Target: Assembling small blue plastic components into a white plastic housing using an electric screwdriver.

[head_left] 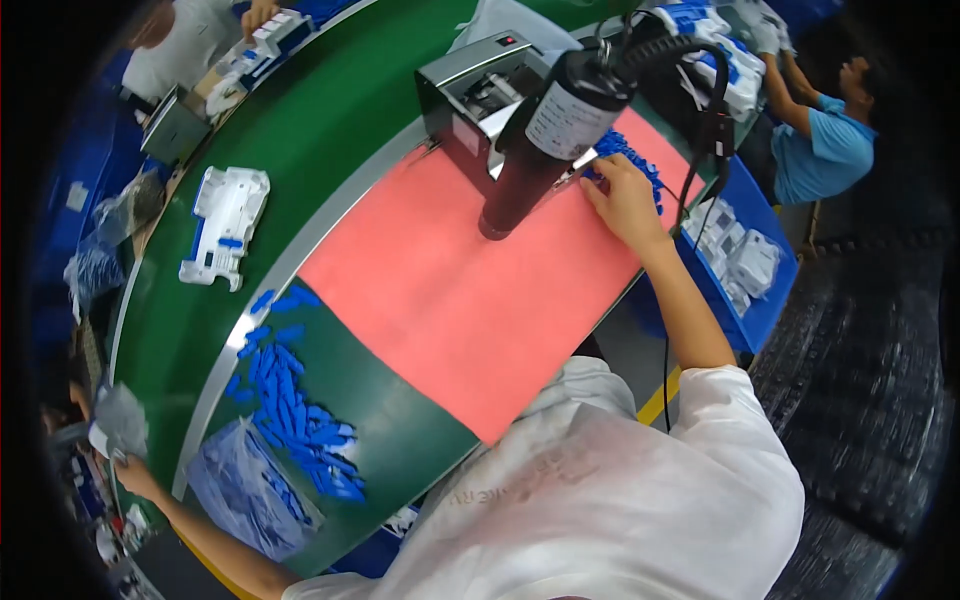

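My right hand (622, 200) reaches to the far edge of the pink mat (470, 300), and its bent fingers press into a heap of small blue plastic parts (633, 158) beside a metal box machine (470, 90). Whether the fingers pinch a part is hidden. A dark cylindrical power screwdriver (545, 145) hangs on a coiled cord just left of that hand. My left hand (135, 477) is stretched far out to the lower left, closed on a crumpled clear bag (120, 418).
A green conveyor belt (300, 130) curves past the mat and carries a white plastic housing (225, 225). Loose blue parts (295, 410) and a clear bag of them (245, 485) lie near me. Other people work at the top left (180, 40) and top right (825, 140). Blue bins (745, 265) hold white parts.
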The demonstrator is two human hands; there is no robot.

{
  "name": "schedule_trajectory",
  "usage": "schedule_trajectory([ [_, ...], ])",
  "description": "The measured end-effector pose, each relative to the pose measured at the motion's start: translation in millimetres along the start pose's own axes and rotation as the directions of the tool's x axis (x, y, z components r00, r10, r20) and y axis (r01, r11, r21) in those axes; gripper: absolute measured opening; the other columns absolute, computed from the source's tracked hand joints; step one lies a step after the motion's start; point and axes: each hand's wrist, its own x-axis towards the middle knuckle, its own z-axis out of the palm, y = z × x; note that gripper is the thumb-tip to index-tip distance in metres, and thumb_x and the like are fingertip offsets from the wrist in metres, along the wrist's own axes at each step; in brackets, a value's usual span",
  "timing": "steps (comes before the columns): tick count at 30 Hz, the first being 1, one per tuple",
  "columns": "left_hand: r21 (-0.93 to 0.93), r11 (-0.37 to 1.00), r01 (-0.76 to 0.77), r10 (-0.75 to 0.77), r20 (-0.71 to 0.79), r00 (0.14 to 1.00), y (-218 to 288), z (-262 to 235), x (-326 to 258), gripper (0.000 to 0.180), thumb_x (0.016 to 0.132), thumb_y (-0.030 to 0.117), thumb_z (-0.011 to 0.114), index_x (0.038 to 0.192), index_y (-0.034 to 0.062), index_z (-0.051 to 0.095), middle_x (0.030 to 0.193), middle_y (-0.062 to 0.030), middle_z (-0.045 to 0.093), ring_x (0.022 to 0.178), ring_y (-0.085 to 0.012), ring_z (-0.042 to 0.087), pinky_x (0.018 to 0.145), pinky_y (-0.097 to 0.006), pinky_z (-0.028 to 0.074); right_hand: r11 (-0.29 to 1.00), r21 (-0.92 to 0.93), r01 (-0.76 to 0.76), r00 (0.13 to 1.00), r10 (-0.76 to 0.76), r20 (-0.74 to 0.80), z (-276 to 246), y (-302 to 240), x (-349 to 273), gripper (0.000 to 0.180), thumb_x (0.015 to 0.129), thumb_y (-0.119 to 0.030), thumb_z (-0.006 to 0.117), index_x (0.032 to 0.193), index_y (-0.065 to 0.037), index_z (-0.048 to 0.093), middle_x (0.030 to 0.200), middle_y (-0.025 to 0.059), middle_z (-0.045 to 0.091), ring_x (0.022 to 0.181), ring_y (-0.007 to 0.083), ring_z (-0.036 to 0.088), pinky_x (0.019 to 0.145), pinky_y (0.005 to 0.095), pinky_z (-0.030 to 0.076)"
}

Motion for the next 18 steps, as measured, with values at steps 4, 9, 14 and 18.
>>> schedule_trajectory([
  [4,-0.746,0.124,0.654,-0.153,0.637,0.755,121,-144,-115,0.027,0.082,0.007,0.062,0.108,0.0028,0.06,0.105,-0.0087,0.062,0.091,-0.0183,0.059,0.074,-0.033,0.053,1.0,0.023,-0.004,1.0,0.004,0.0,9,0,2,0.016,0.08,-0.006,0.065,0.095,-0.001,0.068,0.09,0.0167,0.062,0.082,0.036,0.063,0.072,0.0421,0.05],
  [9,-0.526,-0.043,0.85,0.3,0.804,0.513,297,-215,-315,0.031,0.081,0.006,0.063,0.112,0.0024,0.058,0.107,-0.0108,0.063,0.1,-0.0252,0.063,0.086,-0.046,0.054,0.888,0.447,-0.112,0.993,0.119,0.011,-21,-14,-17,0.017,0.087,-0.001,0.061,0.102,0.0,0.067,0.09,0.0123,0.064,0.083,0.0226,0.063,0.072,0.0295,0.049],
  [14,-0.253,0.107,0.962,0.521,0.838,0.162,400,-235,-366,0.028,0.089,0.008,0.059,0.115,-0.0013,0.058,0.107,-0.0103,0.066,0.092,-0.0189,0.066,0.075,-0.035,0.057,0.51,0.839,-0.191,0.946,-0.132,0.296,-51,-104,-40,0.015,0.082,0.005,0.065,0.097,0.003,0.068,0.093,0.0074,0.064,0.085,0.0139,0.061,0.073,0.0231,0.049],
  [18,-0.57,0.644,0.511,0.596,0.792,0.131,395,-252,-327,0.027,0.094,0.026,0.061,0.097,0.0001,0.067,0.084,-0.0104,0.07,0.074,-0.0124,0.065,0.064,-0.03,0.052,0.554,0.832,-0.016,0.822,-0.467,0.327,-5,-160,-23,0.012,0.08,0.001,0.069,0.092,0.002,0.07,0.093,0.0101,0.067,0.081,0.0193,0.066,0.068,0.029,0.053],
])
